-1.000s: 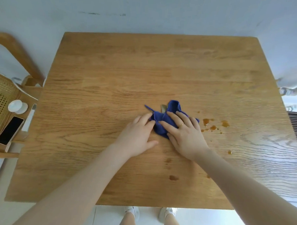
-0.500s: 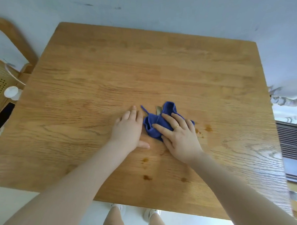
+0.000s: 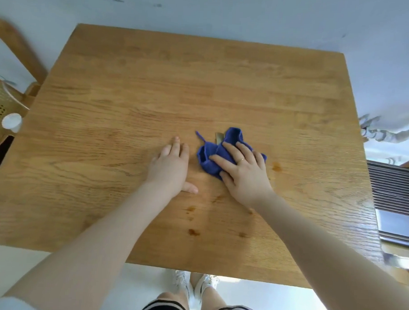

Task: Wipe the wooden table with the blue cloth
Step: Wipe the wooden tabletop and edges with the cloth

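- The wooden table (image 3: 155,87) fills most of the head view, seen from above, with the person standing at its 6 o'clock edge.
- The blue cloth (image 3: 222,153) lies bunched just right of the table's centre, a thin loop of it trailing toward 10 o'clock and a pale tag showing at its 12 o'clock side.
- The right hand (image 3: 243,174) lies palm-down on the cloth, fingers spread and pointing toward 11 o'clock, flat rather than curled; it presses on the fabric and does not clutch it. A ring sits on one finger.
- The right forearm runs from the wrist toward 5 o'clock, out of the picture's lower right corner.
- The left hand (image 3: 171,166) rests flat on bare wood at the cloth's 9 o'clock side, just beside it with a narrow gap between; fingers are together and point to 12 o'clock, the thumb stuck out toward 3 o'clock. It holds nothing.
- The left forearm slopes back toward 7 o'clock.
- Brown stains (image 3: 193,231) dot the wood at 6 o'clock from the hands, and another spot (image 3: 276,167) lies at 3 o'clock, just beside the right hand's little finger.
- A chair (image 3: 4,104) stands beyond the table's 9 o'clock edge, with a white round object (image 3: 11,122) on it.
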`<state>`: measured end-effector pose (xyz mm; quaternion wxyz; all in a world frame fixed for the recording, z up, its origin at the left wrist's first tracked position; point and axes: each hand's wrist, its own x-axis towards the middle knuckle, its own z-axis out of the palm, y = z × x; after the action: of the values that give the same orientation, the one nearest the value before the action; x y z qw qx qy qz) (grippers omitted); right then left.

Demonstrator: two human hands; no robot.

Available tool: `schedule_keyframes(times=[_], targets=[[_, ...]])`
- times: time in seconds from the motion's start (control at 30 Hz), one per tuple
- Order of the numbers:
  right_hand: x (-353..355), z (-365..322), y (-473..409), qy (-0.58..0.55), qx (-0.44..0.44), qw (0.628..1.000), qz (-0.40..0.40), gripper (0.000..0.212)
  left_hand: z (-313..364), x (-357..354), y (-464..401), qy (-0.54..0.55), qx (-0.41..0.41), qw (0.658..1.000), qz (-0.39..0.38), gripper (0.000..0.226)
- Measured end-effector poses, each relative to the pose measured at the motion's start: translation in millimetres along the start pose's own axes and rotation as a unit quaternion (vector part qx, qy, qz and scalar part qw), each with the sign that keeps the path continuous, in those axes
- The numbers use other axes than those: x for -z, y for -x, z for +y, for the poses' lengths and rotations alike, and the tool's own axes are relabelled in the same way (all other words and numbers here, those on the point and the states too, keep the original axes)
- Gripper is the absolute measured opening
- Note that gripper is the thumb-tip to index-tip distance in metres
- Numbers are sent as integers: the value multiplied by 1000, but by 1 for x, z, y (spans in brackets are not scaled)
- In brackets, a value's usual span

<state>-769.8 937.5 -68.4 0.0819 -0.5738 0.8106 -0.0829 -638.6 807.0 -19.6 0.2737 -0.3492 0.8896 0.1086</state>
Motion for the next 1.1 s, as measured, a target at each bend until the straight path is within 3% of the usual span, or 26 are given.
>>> schedule_keyframes(times=[0.13, 0.3, 0.4, 0.53, 0.7, 0.87, 0.93, 1.1], targets=[[2, 7, 8, -11, 40, 998, -44, 45, -2, -2, 1, 7, -12, 1000, 10, 116], [11, 30, -46, 0, -147, 989, -20, 41, -1, -1, -1, 13, -15, 1000, -2, 115], [9, 18, -44, 4, -186, 983, -1, 41, -3, -4, -2, 28, -21, 999, 5, 114], [-6, -18, 13, -13, -134, 990, 37, 44, -3, -4, 1, 40, -34, 999, 9, 107], [-4, -16, 32, -13, -82, 997, -6, 46, -1, -4, 1, 69, -31, 997, -10, 102], [10, 30, -28, 7, -190, 982, 5, 41, 3, -5, -2, 83, -19, 996, -24, 102], [10, 31, -31, 13, -196, 980, 15, 41, 5, -3, -1, 94, -10, 995, -27, 103], [-2, 1, 30, 24, -72, 997, 17, 46, 6, -2, 0, 103, 11, 994, -31, 104]])
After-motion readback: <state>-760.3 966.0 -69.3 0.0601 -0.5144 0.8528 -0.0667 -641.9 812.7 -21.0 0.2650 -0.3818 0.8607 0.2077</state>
